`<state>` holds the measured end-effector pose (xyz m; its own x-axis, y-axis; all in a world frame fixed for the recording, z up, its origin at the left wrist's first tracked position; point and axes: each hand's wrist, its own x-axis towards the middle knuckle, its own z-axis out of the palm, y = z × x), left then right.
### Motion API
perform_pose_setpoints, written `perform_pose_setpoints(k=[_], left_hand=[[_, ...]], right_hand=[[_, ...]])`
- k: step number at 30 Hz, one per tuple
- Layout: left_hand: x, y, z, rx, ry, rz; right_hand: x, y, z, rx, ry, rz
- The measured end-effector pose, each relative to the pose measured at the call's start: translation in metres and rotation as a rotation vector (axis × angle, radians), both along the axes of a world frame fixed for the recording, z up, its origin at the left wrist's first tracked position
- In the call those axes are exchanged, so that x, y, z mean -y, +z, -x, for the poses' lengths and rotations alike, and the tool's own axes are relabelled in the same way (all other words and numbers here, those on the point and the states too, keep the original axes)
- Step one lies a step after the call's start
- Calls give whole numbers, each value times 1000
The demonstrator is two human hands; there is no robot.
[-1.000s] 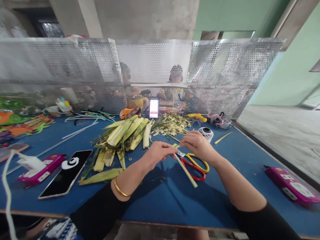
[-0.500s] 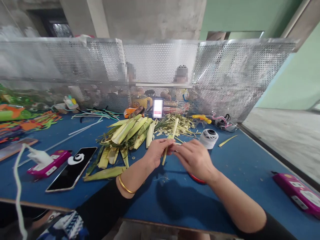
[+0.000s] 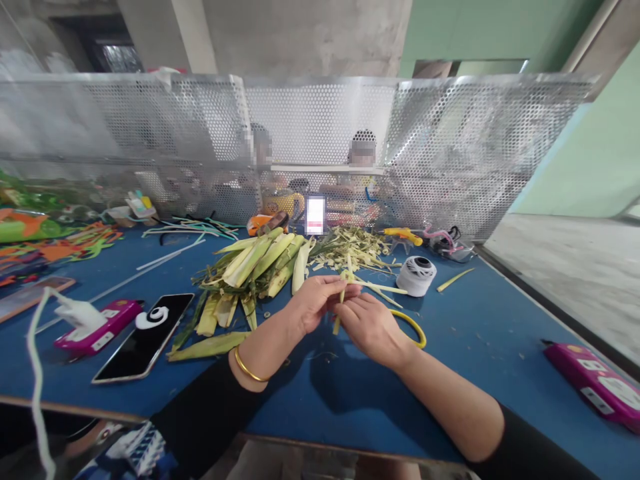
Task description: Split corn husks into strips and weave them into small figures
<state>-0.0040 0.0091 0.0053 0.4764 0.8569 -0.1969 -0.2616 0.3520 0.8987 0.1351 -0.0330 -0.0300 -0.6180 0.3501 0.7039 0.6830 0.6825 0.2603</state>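
Pale corn husk strips [image 3: 380,287] cross one another at the fingertips of both hands, one strip pointing right and another hanging down. My left hand [image 3: 316,301] pinches them near the crossing. Close beside it, my right hand [image 3: 373,327] has its fingers closed around the lower part of the strips; its fingertips are partly hidden. A yellow loop [image 3: 419,328], possibly a scissors handle, shows behind my right hand. To the left lies a heap of corn husks [image 3: 265,260]. A cone of white thread [image 3: 417,277] stands to the right.
Husk shreds [image 3: 357,247] lie before a perforated metal screen [image 3: 320,113], people behind it. A phone [image 3: 145,340] and magenta power strip [image 3: 107,327] are left, another power strip [image 3: 595,383] right. A yellow glue gun [image 3: 403,235] and single husk strip [image 3: 455,280] lie farther back.
My right hand has moved down and slightly left, below the crossing. A strip now extends right from the crossing, and the yellow loop has come into view.
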Motion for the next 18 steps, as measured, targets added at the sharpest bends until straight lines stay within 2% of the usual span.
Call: perform_pose_setpoints(k=[6,13,18], left_hand=[[1,-5,-3,47,38,5],[9,0,-9,-22,133,35],[10,1,-10,-32,146,19]], right_hand=[[8,3,6,58,83,2],[9,3,7,91,128,16],[10,3,7,123,145,18]])
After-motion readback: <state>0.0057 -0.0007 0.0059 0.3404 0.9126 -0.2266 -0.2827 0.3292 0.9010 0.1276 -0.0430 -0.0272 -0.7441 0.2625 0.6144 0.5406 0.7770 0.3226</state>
